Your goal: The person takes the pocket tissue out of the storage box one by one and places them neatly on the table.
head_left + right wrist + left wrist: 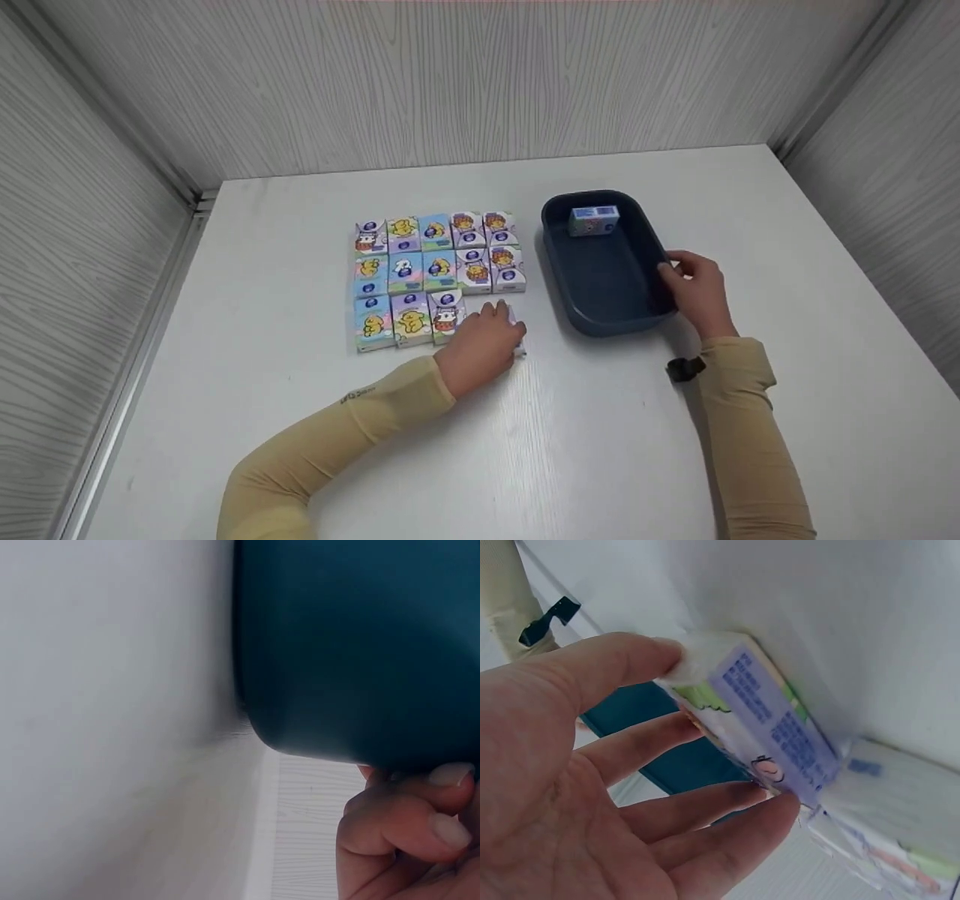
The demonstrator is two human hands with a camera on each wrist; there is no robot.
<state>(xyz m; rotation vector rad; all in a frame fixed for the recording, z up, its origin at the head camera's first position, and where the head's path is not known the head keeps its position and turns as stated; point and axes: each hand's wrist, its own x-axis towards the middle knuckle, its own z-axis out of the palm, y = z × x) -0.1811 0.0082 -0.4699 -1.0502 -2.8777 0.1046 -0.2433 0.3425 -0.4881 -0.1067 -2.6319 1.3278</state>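
My left hand [480, 349] pinches a small cartoon-printed tissue pack [757, 712] between thumb and fingers, at the right end of the front row. In the head view the hand covers most of this pack; the left wrist view shows its lilac side with blue print. Several similar packs [405, 271] lie side by side in rows to the left and behind. My right hand [699, 292] grips the right wall of a dark blue plastic bin [611, 281], thumb at the rim. One tissue pack [594, 222] stands inside, against the far end.
The white table [577, 435] runs up to a wood-grain back panel [487, 82], with side panels at left and right. A black strap piece [684, 368] is at the right wrist, beside the beige sleeve [750, 442].
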